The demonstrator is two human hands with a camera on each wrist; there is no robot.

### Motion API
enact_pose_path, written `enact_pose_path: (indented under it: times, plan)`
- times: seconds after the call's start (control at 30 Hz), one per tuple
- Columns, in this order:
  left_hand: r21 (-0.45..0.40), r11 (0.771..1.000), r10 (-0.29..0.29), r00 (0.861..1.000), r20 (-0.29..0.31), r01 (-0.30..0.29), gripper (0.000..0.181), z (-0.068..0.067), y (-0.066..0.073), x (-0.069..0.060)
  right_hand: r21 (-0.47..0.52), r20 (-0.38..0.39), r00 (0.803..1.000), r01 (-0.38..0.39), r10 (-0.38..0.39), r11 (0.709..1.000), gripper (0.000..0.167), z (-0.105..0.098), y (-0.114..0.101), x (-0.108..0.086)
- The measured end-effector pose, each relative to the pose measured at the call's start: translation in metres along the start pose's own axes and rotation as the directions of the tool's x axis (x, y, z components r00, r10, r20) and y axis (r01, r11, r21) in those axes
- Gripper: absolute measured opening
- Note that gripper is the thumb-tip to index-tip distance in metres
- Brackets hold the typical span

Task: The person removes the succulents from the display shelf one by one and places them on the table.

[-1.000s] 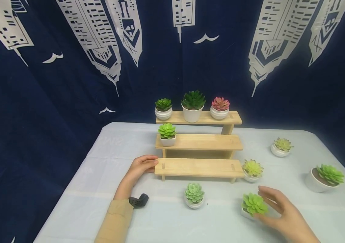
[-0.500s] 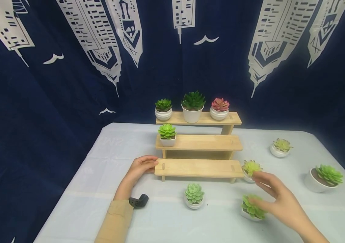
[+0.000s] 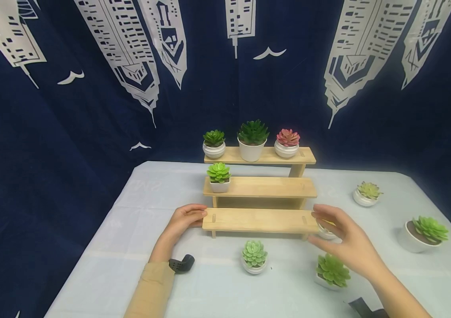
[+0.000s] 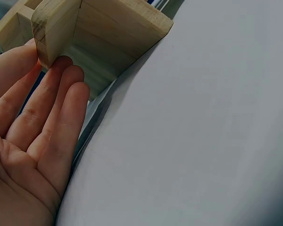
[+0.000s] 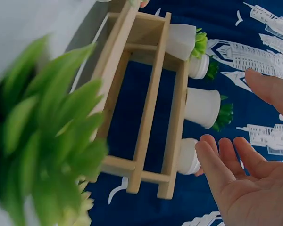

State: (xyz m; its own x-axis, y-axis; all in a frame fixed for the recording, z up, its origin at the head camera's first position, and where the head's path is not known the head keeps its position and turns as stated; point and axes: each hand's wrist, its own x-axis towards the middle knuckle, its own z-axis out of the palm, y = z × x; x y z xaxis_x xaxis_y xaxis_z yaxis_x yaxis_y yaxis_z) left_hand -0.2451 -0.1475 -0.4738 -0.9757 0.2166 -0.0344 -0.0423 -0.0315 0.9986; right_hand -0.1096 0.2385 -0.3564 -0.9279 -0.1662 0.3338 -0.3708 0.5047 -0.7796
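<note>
A three-tier wooden stand point(image 3: 259, 187) bears a dark green succulent point(image 3: 214, 144), a taller dark green succulent point(image 3: 252, 139) and a pink succulent point(image 3: 287, 142) on top, and a bright green succulent point(image 3: 219, 176) on its middle tier. My left hand point(image 3: 187, 217) pinches the lowest shelf's left end, with fingers point(image 4: 47, 110) against the wood in the left wrist view. My right hand point(image 3: 344, 240) is at that shelf's right end, fingers spread, holding nothing; contact with the wood is unclear. It partly hides a yellow-green succulent point(image 3: 327, 232). Below it stands another green succulent point(image 3: 332, 273).
A pale green succulent point(image 3: 254, 257) stands in front of the stand. To the right are a small yellowish succulent point(image 3: 367, 193) and a larger white-potted succulent point(image 3: 423, 234). Behind the white-covered table point(image 3: 130, 247) hangs a dark blue printed cloth point(image 3: 217, 88).
My right hand has moved away from the green succulent at front right, up and left to the lowest shelf's right end. The left hand has stayed in place.
</note>
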Motion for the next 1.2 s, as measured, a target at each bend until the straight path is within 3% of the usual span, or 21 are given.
enact_pose_path:
  times: [0.23, 0.6, 0.83, 1.2]
  plan:
    - [0.005, 1.000, 0.009, 1.000, -0.002, -0.009, 0.037, 0.000, 0.000, 0.000, 0.099, 0.014, 0.997, 0.068, -0.069, 0.993, 0.066, 0.010, -0.014, 0.018]
    - [0.011, 1.000, 0.012, 1.000, -0.008, -0.012, 0.035, 0.001, 0.001, 0.000, 0.170, 0.056, 0.996, 0.057, -0.067, 0.984, 0.066, 0.033, -0.035, 0.046]
    - [0.015, 1.000, 0.004, 1.000, -0.015, -0.004, 0.035, 0.001, 0.000, -0.001, 0.274, 0.090, 0.995, 0.023, -0.049, 0.961, 0.067, 0.051, -0.044, 0.064]
    - [0.020, 1.000, 0.003, 1.000, -0.003, -0.003, 0.036, 0.001, 0.001, -0.001, 0.338, 0.119, 0.993, -0.030, -0.011, 0.941, 0.065, 0.075, -0.055, 0.084]
